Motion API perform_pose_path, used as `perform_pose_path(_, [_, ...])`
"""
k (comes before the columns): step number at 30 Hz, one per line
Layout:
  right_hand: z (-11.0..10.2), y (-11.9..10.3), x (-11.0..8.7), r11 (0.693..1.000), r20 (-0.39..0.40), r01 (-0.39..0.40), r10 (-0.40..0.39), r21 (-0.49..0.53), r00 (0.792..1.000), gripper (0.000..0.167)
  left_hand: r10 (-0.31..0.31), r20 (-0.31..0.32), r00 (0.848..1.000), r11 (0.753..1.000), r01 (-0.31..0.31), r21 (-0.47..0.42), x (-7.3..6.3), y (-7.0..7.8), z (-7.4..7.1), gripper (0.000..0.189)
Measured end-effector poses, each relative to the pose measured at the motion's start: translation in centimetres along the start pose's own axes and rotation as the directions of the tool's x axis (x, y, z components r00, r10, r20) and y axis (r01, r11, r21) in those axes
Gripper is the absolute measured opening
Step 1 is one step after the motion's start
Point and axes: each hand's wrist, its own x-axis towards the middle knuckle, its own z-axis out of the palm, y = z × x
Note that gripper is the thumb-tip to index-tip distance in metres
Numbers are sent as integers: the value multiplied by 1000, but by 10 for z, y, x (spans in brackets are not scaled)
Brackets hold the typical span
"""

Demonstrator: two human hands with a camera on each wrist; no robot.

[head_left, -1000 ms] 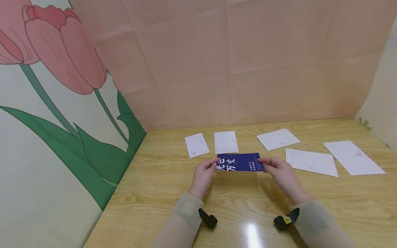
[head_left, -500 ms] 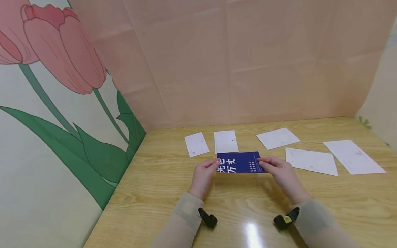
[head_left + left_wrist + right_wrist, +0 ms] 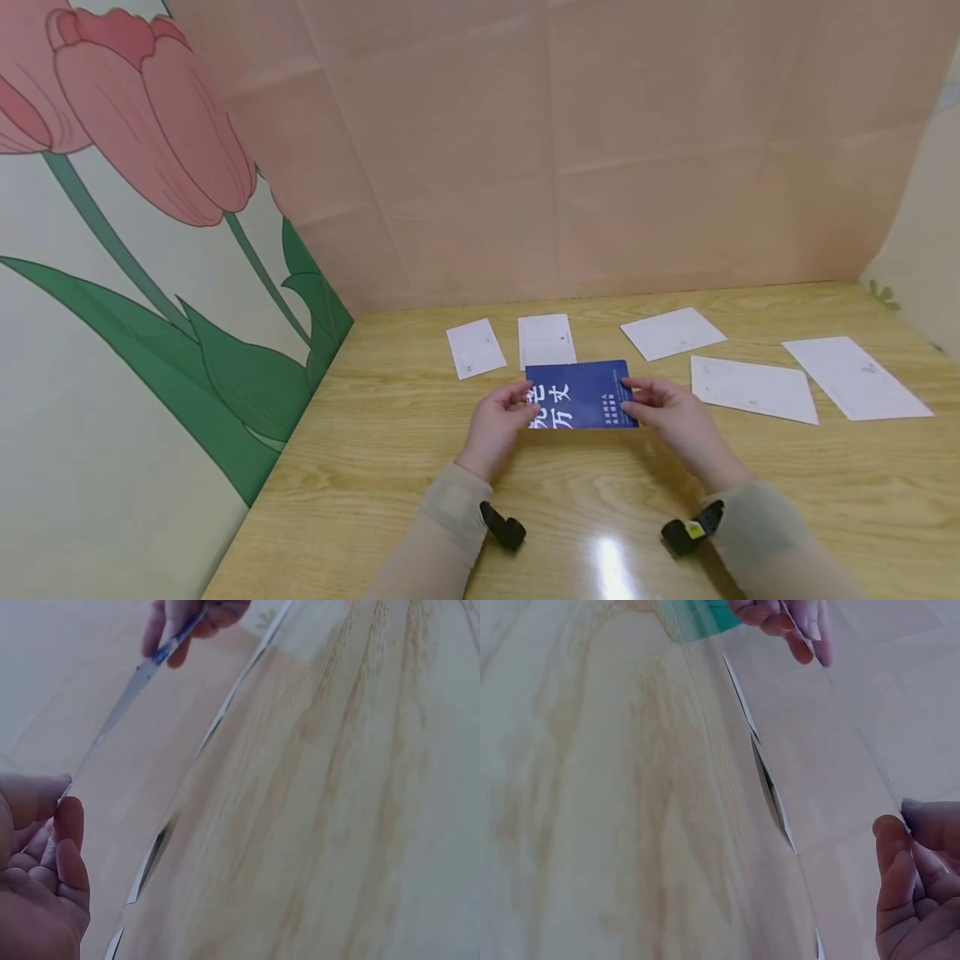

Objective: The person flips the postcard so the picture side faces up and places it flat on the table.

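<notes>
A dark blue postcard (image 3: 583,392) with large white Chinese characters is held up over the wooden table, its printed face toward the head camera. My left hand (image 3: 495,427) pinches its left end between thumb and fingers. At the other end, my right hand (image 3: 681,425) has the same kind of pinch. Seen from the left wrist, the postcard (image 3: 124,705) is nearly edge-on, stretched between both hands and well above the tabletop. The right wrist view also shows it as a thin line, with the right hand (image 3: 922,889) close by.
Several white cards lie spread along the back of the table: one card (image 3: 476,348) at the left, one (image 3: 546,340) just behind the postcard, others (image 3: 753,389) to the right. A pink cloth (image 3: 555,167) hangs behind the table. A tulip-painted wall (image 3: 150,275) borders the left.
The postcard has tilted so that more of its blue face shows. Both hands stay in place, with the thumbs and fingers shifted slightly on its ends.
</notes>
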Motion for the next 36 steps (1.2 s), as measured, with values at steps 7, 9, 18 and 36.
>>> perform_pose_path(7, [1,3,2,995,50,-10,15,-104,999,54,-24,26,999,998,22,65,1,-1,1,39])
perform_pose_path(9, [1,3,2,987,60,-12,22,-161,998,55,-28,34,999,993,24,117,1,-1,1,38])
perform_pose_path(18, [4,5,0,958,105,-20,52,-286,993,55,-57,43,997,948,41,316,1,-3,1,33])
perform_pose_path(36, [7,7,-2,932,162,-2,65,-363,985,55,-55,69,996,849,11,529,-1,-5,1,25])
